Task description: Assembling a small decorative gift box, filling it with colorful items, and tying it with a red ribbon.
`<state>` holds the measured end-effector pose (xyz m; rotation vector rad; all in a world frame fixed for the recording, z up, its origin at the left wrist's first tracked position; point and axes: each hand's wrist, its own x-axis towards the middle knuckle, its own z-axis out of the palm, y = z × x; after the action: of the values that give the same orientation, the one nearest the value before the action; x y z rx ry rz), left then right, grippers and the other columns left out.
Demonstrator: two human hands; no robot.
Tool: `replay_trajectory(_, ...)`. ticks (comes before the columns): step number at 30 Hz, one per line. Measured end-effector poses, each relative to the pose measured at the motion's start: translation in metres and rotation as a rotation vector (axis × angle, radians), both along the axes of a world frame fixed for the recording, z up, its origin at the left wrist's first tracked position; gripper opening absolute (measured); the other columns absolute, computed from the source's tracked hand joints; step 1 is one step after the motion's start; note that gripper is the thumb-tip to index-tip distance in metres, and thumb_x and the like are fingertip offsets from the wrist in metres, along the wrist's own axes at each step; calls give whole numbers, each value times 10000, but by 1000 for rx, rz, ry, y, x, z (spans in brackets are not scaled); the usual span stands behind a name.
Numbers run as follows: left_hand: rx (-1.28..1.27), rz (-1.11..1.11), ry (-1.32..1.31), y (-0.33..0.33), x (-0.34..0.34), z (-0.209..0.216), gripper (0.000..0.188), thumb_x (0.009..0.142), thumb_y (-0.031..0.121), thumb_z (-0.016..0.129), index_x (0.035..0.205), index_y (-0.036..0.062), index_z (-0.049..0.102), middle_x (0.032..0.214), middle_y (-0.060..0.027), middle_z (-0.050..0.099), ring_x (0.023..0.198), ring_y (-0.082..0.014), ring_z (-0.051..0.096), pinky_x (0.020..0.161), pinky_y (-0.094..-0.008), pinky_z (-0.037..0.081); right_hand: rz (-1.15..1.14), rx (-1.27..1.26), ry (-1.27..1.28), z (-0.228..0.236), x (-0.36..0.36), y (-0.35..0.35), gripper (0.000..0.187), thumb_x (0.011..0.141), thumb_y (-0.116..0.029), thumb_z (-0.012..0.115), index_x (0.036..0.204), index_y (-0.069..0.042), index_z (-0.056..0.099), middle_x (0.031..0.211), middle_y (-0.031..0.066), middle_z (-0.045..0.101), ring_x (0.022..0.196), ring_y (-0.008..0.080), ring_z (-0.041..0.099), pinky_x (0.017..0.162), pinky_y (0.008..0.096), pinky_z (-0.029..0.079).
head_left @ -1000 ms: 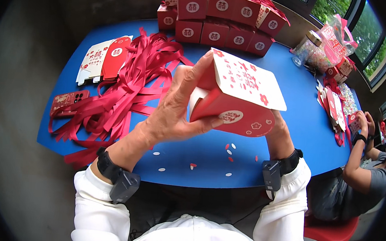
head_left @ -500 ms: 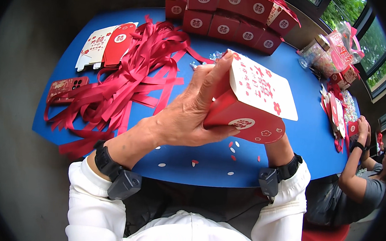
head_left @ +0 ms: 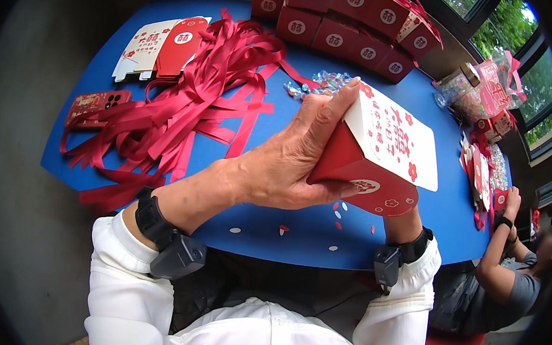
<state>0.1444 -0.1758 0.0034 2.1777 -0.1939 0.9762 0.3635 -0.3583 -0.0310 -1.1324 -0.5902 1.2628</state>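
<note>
A red and white paper gift box [head_left: 398, 137] is held up above the blue table, tilted, its printed white panel facing up. My left hand [head_left: 300, 152] is closed round the box's left side, fingers along the far edge and thumb under the red front. Of my right hand [head_left: 404, 225], only the wrist end shows below the box; its fingers are hidden behind it. Just beyond the box lies a pile of shiny clear-wrapped candies [head_left: 325, 83]. To the left spreads a heap of dark red ribbons [head_left: 198, 95].
Finished-looking red boxes [head_left: 335, 38] are stacked at the back. Flat box blanks [head_left: 182, 40] and a red phone [head_left: 93, 107] lie at left. A jar [head_left: 458, 86] and pink bag stand at right, near a co-worker [head_left: 501, 274]. Small paper ovals [head_left: 333, 248] dot the table's near side.
The box and my left hand sit a little further right in the picture, and the whole view has shifted slightly. More of the candy pile shows beyond the box. My hold looks the same.
</note>
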Motion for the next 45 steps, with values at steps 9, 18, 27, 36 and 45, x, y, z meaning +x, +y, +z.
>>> replay_trajectory(9,-165,3,4,-2,0,11,1359,707,211,911,1593,175,-119,1530,-194,289,1371,-346,410,1135,-453,367,11,239,-906,28,0,-5,336,965,-63,623,1292,-7,569,1140,97,699,968,167,688,789,278,572)
replay_trajectory(18,-168,90,341,12,-5,14,1304,623,252,959,1593,102,100,1423,-155,363,1332,-293,438,1139,-420,404,279,491,-1303,68,9,55,521,784,-208,819,1244,-49,632,1240,150,620,1118,313,575,951,411,470)
replay_trajectory(27,-355,-92,581,27,-5,17,1111,631,267,955,1479,28,278,1351,-132,484,1309,-250,477,1138,-437,395,229,363,-1076,98,-11,52,284,890,-195,744,1073,17,702,867,78,706,777,178,656,730,307,536)
replay_trajectory(36,-34,-23,677,42,-10,19,764,718,214,833,1370,11,490,1298,-202,584,1239,-324,552,1079,-399,417,-229,561,-1065,101,11,63,270,995,-265,640,1059,-13,714,1062,113,700,914,151,674,821,301,557)
replay_trajectory(45,-352,156,705,47,-4,22,828,819,189,815,1514,100,373,1189,-192,614,1037,-228,663,840,-351,572,259,40,-823,98,13,55,810,956,-754,292,1375,-112,553,1192,181,657,975,274,668,679,378,618)
